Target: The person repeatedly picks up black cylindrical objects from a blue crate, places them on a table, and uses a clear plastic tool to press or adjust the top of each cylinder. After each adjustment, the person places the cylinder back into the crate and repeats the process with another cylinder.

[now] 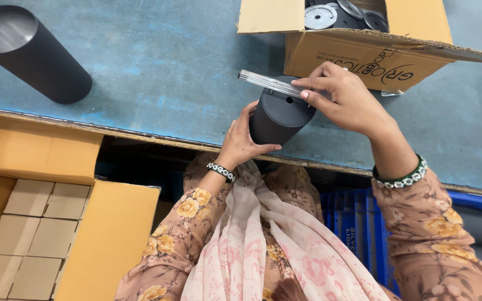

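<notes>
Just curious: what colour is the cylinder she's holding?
Matt black cylinder, seen best in the head view.

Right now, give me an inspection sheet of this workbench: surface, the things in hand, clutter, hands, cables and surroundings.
Surface: blue worktable, worn and scuffed, front edge chipped.
Job's things: small black cylinder upright at the table edge, a hole in its top; thin metal strip lying across its top.
Clutter: larger black cylinder on its side at far left; open cardboard box holding round metal discs.
Hands: left hand wraps the small cylinder's side; right hand fingers press the strip.
Cables: nothing seen.
Surroundings: carton of small brown boxes below left; blue crate under the table.
</notes>
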